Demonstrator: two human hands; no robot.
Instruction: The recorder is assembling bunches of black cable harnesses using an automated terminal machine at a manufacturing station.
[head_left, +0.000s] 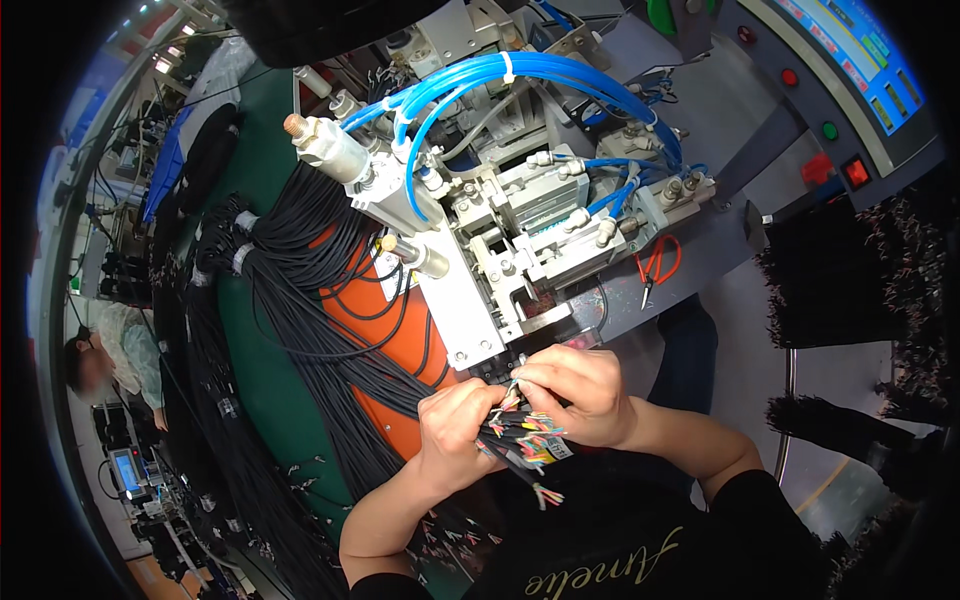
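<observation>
The bright wires point(530, 424) sit between the two hands, near the machine point(455, 300). The right hand point(582, 393) pinches some with thumb and finger. The left hand point(455, 425) is curled, pinching some too, with black cables point(300, 312) beside it.

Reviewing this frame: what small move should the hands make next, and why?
Probably, the right hand should gently separate the thin coloured wires while the left hand steadies them. Both hands' fingertips meet at these wires, close to the machine, and the strands look bunched there. Other splayed wire ends sit close by, so a small spread seems safer than a pull.
</observation>
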